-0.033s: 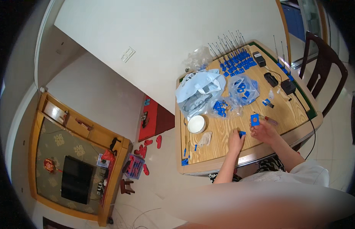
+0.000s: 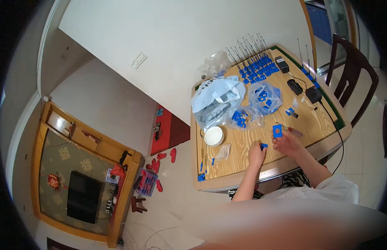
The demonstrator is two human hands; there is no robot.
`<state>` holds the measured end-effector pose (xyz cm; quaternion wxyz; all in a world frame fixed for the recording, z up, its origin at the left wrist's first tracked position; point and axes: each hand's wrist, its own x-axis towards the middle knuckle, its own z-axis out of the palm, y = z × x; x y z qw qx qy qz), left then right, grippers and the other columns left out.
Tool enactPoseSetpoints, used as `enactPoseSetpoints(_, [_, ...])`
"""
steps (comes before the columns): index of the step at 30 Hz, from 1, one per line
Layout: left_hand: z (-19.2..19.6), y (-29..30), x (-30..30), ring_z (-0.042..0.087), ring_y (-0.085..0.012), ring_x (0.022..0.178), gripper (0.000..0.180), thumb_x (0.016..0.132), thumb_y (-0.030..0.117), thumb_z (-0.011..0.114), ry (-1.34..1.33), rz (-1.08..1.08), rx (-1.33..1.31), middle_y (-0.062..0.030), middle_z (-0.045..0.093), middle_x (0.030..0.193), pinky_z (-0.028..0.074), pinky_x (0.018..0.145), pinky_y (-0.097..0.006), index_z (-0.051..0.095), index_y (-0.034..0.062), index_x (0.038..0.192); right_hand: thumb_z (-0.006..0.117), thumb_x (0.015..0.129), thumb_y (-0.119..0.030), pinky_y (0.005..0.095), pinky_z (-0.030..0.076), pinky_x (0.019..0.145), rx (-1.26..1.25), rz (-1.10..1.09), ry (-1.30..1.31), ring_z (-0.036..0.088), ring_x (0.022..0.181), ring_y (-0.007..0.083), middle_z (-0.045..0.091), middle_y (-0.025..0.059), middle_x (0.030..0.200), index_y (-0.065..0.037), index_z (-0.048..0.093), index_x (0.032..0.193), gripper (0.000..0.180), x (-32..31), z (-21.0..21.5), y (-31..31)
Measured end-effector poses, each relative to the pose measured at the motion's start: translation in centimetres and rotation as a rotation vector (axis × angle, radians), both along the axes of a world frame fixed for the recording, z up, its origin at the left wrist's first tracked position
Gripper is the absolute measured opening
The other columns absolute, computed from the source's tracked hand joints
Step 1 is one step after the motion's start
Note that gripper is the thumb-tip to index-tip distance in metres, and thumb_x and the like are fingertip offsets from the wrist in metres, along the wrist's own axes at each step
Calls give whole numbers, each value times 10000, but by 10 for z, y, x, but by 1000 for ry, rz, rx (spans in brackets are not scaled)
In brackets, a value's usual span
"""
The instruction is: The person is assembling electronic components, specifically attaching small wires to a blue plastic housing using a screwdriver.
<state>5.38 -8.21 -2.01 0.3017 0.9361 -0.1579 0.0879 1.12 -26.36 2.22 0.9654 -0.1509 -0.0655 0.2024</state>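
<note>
Raised over the near part of the table, my right hand (image 2: 286, 143) pinches a flat blue square plate with a round hole (image 2: 277, 131). To its left, my left hand (image 2: 257, 156) is closed on a small blue plastic piece (image 2: 264, 146); most of that piece is hidden by the fingers. A screwdriver with a reddish clear handle (image 2: 296, 132) lies just behind my right hand. Beyond it sits a small blue-and-dark part (image 2: 291, 112). A crumpled whitish wad (image 2: 223, 151) and a white bowl (image 2: 214, 136) stand to the left of my left hand.
Clear bags of blue parts (image 2: 266, 99) and a large pale-blue bag (image 2: 218, 100) cover the table's left middle. Rows of blue pieces with upright springs (image 2: 258, 66) fill the far edge. Black chargers (image 2: 314, 94) and a cable lie at right, near a dark chair (image 2: 355, 75).
</note>
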Motion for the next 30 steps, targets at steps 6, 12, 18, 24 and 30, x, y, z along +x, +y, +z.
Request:
enactPoseSetpoints(6, [1, 6, 5, 596, -351, 836, 267, 758, 161, 681, 99, -1, 44, -190, 600, 900, 484, 717, -410, 593, -14, 940, 572, 872, -309, 295, 430, 771, -53, -14, -14, 555, 869, 143, 597, 25, 988, -104, 546, 1097, 306, 1, 2, -1])
enactPoseSetpoints(12, [13, 37, -8, 624, -160, 831, 215, 815, 47, 647, 533, -14, -966, -102, 637, 902, 528, 704, -301, 597, -46, 1002, 587, 865, -271, 313, 435, 819, -635, -119, -153, 553, 916, 136, 595, -1, 939, -76, 589, 1054, 272, 17, 23, 10])
enactPoseSetpoints(18, [45, 69, -44, 602, -187, 969, 297, 838, -37, 578, 385, -291, -1543, -99, 611, 1045, 502, 881, -349, 513, -4, 1126, 694, 749, -138, 339, 443, 815, -1353, -436, -1225, 581, 911, 232, 604, 97, 971, -27, 590, 1004, 297, 9, 117, 56])
enactPoseSetpoints(24, [59, 93, -63, 609, -194, 956, 298, 837, -9, 589, 255, -257, -1519, -106, 608, 1049, 513, 858, -355, 492, 12, 1119, 672, 763, -140, 357, 454, 811, -1451, -476, -1433, 591, 918, 250, 611, 123, 987, -33, 593, 1031, 300, 3, 148, 82])
enactPoseSetpoints(30, [72, 99, -74, 610, -209, 954, 284, 841, -2, 583, 192, -313, -1531, -110, 616, 1023, 509, 860, -396, 494, 7, 1111, 572, 860, -257, 374, 429, 891, -58, 227, -309, 520, 1087, 243, 540, 129, 1179, -26, 502, 1184, 404, 24, 123, 80])
